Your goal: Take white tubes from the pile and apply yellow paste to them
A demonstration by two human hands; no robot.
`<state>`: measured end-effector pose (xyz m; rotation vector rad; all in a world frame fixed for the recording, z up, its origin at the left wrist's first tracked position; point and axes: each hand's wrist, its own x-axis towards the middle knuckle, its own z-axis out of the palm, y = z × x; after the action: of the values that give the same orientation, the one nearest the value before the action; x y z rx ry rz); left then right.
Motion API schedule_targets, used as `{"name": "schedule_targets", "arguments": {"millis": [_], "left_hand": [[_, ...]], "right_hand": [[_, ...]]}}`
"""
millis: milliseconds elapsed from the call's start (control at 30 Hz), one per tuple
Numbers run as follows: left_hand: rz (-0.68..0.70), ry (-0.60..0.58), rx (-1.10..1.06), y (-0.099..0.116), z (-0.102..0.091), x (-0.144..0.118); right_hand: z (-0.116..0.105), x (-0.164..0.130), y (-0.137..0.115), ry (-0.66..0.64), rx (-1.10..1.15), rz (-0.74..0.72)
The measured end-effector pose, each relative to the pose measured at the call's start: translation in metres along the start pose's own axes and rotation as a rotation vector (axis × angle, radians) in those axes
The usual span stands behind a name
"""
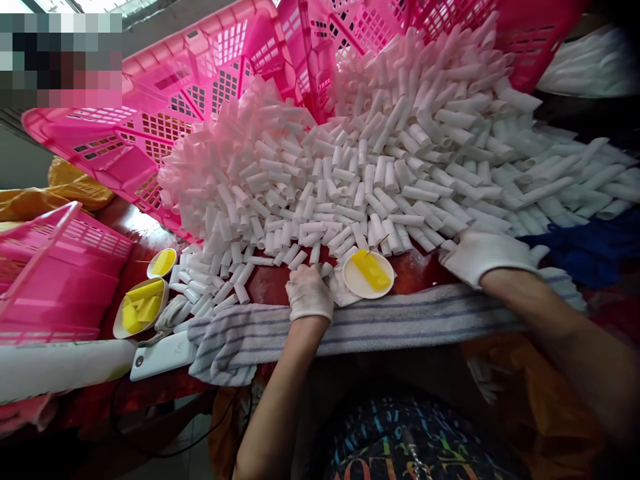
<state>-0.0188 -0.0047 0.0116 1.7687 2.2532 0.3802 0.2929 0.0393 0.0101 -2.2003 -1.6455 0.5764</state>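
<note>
A white glove covers my left hand (310, 293), whose curled fingers close on a small white plastic tube (326, 269) at the table's front edge. To the right, my right hand (493, 257), gloved too, is closed with its fingertips at a white tube (448, 246); its palm side is hidden. Between the hands stands a round white dish (354, 283) bearing a yellow slab (373, 269) with a thin stick on it. Behind both hands rises a large heap of white tubes (345, 175). A striped towel (400, 323) lies under my wrists.
Pink baskets (187, 87) lean tipped behind the heap, and another pink basket (60, 273) sits at left. Nearby are a dish of yellow pieces (118, 327), a smaller dish (151, 270) and a pale phone (163, 355). Blue cloth (575, 250) lies at right.
</note>
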Motion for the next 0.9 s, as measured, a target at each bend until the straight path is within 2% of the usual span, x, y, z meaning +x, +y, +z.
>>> {"name": "schedule_targets", "arguments": {"millis": [67, 133, 200, 300, 400, 467, 533, 567, 633, 700, 800, 900], "left_hand": [[0.004, -0.022, -0.007, -0.007, -0.003, 0.001], [0.013, -0.033, -0.063, -0.01, -0.005, 0.001], [0.02, -0.017, -0.217, -0.009, -0.006, -0.002], [-0.004, -0.047, -0.528, -0.003, -0.003, -0.012], [-0.027, -0.113, -0.685, 0.003, 0.005, -0.026], [-0.028, -0.089, -0.69, 0.003, 0.011, -0.032], [-0.042, -0.054, -0.681, 0.001, 0.016, -0.036], [-0.05, -0.045, -0.68, 0.0, 0.018, -0.036], [-0.053, -0.05, -0.67, -0.002, 0.02, -0.036], [-0.042, -0.069, -0.627, 0.0, 0.019, -0.036], [-0.046, -0.107, -0.535, 0.007, 0.015, -0.035], [-0.058, -0.118, -0.454, 0.015, 0.012, -0.03]], "right_hand": [[-0.014, -0.01, -0.01, -0.116, -0.034, 0.021], [-0.019, -0.02, -0.023, -0.248, 0.104, -0.075], [-0.014, -0.027, -0.038, -0.355, 0.332, -0.146], [0.007, -0.031, -0.055, -0.41, 0.645, -0.167], [0.023, -0.036, -0.057, -0.372, 0.716, -0.111], [0.026, -0.045, -0.05, -0.242, 0.724, -0.082], [0.027, -0.055, -0.04, -0.104, 0.653, -0.149], [0.029, -0.06, -0.036, -0.075, 0.576, -0.232], [0.036, -0.067, -0.028, -0.082, 0.424, -0.445], [0.049, -0.069, -0.02, -0.107, 0.378, -0.605], [0.065, -0.066, -0.012, -0.111, 0.465, -0.594], [0.065, -0.062, -0.013, -0.139, 0.546, -0.492]]}}
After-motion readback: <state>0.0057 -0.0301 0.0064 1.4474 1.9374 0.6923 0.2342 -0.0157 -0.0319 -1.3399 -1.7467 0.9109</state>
